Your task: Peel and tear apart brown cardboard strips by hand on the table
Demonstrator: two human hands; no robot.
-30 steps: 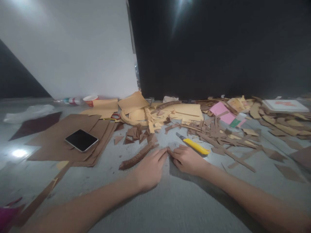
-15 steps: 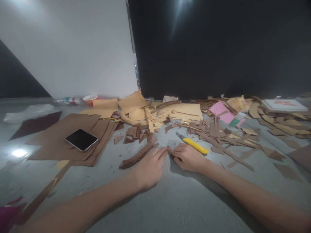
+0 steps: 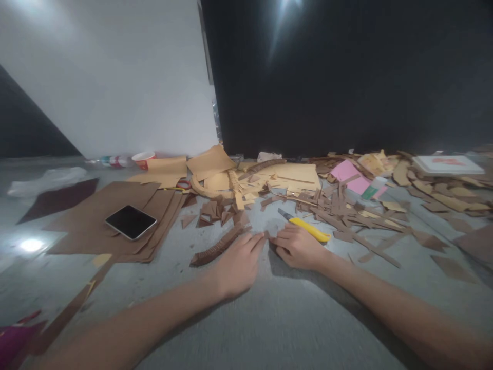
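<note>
My left hand [image 3: 239, 264] and my right hand [image 3: 296, 246] rest low over the grey floor, fingertips almost meeting. Between them shows a tiny bit of brown paper [image 3: 266, 235], pinched at the fingertips of both; most of it is hidden by the fingers. Left of my left hand lies a curved, ridged strip of brown paper [image 3: 215, 249], its upper end close to the knuckles. A yellow utility knife [image 3: 310, 229] with its blade out lies just beyond my right hand.
A phone [image 3: 131, 222] sits on stacked brown sheets [image 3: 88, 198] at left. Scissors [image 3: 183, 185], a paper cup [image 3: 143, 159] and tan sheets [image 3: 296, 174] lie farther back. Brown scraps [image 3: 339, 208] are heaped at right, near pink paper [image 3: 351, 177] and a white box [image 3: 449, 164].
My fingertips have drawn slightly apart, the right hand shifting a little. The view has shifted slightly; the surrounding things stay in place.
</note>
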